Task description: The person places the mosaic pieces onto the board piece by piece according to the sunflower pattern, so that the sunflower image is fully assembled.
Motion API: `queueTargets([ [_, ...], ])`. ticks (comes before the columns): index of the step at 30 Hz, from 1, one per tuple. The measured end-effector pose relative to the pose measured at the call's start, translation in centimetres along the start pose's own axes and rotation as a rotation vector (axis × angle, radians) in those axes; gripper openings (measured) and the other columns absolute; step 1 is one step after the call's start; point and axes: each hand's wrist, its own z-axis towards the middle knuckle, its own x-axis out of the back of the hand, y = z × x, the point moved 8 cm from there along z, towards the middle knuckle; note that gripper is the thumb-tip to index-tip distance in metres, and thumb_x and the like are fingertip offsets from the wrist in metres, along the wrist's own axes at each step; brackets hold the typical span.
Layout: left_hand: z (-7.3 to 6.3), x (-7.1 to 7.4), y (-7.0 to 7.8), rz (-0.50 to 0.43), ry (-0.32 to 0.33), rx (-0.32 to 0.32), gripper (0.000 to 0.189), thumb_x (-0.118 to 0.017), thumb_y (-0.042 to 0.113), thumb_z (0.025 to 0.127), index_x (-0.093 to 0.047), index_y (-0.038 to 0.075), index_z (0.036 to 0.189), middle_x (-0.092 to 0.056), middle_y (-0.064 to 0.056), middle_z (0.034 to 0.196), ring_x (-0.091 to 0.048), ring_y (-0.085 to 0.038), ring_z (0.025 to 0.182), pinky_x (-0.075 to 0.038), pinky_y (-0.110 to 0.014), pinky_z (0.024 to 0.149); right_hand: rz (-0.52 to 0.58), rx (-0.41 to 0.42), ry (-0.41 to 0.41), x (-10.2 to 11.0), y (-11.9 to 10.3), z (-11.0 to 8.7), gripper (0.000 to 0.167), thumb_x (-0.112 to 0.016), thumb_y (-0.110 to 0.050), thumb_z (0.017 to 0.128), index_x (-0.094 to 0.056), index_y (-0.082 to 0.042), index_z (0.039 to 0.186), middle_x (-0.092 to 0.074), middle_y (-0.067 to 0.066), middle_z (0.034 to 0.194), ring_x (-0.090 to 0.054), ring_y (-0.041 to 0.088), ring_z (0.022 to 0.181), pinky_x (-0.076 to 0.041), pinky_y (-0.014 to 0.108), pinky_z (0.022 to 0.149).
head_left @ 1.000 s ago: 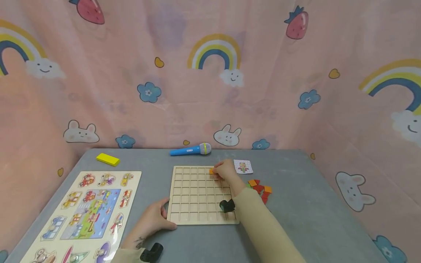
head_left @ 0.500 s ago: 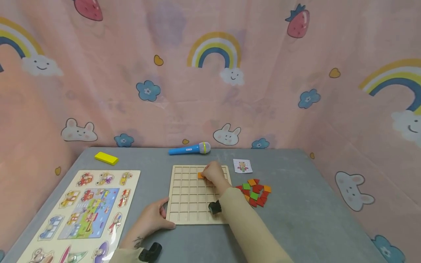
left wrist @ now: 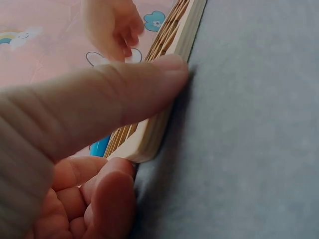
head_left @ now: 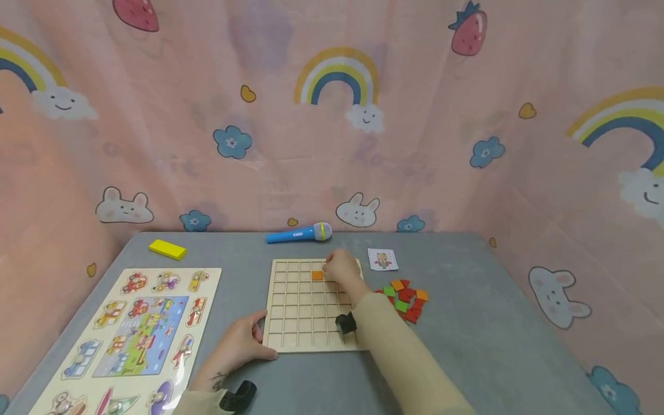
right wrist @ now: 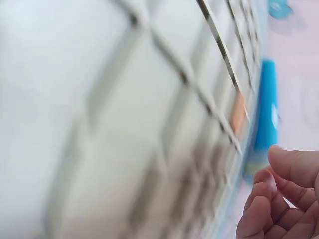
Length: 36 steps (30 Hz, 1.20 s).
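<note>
Left hand grips the near left corner of the grid board; empty right hand, loosely curled, hovers over its far part, which bears an orange tile.

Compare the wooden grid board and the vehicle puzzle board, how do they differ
The grid board has raised lines and an orange tile; the puzzle board shows many-coloured vehicles. The left hand grips the grid board's edge; no hand grips the puzzle board. Both are pale and flat, lying on the gray table.
</note>
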Motion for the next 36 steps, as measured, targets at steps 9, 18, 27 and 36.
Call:
queueTargets([
  [9, -0.1, 0.0, -0.1, -0.001, -0.015, 0.033, 0.097, -0.088, 0.009, 0.05, -0.043, -0.004, 0.135, -0.049, -0.003, 0.064, -0.042, -0.014, 0.056, -0.032, -0.026, 0.049, -0.23, -0.067, 0.029, 7.9, 9.5, -0.2, 0.009, -0.049, 0.003, 0.081, -0.056, 0.004, 0.087, -0.051, 0.011, 0.078, -0.042, 0.022, 0.065, -0.038, 0.031, 0.057],
  [18, -0.3, 0.3, 0.0, 0.011, -0.01, 0.023, 0.095, -0.088, 0.009, 0.05, -0.044, -0.005, 0.133, -0.048, -0.003, 0.064, -0.042, -0.015, 0.055, -0.032, -0.026, 0.049, -0.359, -0.169, -0.072, 7.8, 14.0, -2.1, 0.008, -0.055, -0.007, 0.083, -0.059, -0.001, 0.082, -0.056, 0.01, 0.079, -0.05, 0.025, 0.07, -0.044, 0.034, 0.062],
  [27, 0.0, 0.2, 0.4, 0.003, -0.019, 0.015, 0.096, -0.088, 0.009, 0.051, -0.043, -0.005, 0.134, -0.049, -0.004, 0.064, -0.042, -0.015, 0.055, -0.033, -0.026, 0.049, -0.329, -0.219, -0.06, 8.0, 14.2, -2.2, 0.014, -0.047, -0.007, 0.088, -0.061, -0.001, 0.087, -0.057, 0.012, 0.084, -0.05, 0.025, 0.074, -0.045, 0.041, 0.071],
  [36, -0.2, 0.1, 0.2, 0.012, -0.023, 0.027, 0.095, -0.088, 0.008, 0.051, -0.043, -0.006, 0.134, -0.049, -0.004, 0.065, -0.042, -0.015, 0.056, -0.033, -0.026, 0.049, -0.339, -0.197, -0.081, 8.1, 13.8, -3.3, 0.014, -0.047, -0.005, 0.087, -0.059, -0.001, 0.082, -0.055, 0.011, 0.082, -0.049, 0.025, 0.071, -0.041, 0.034, 0.062],
])
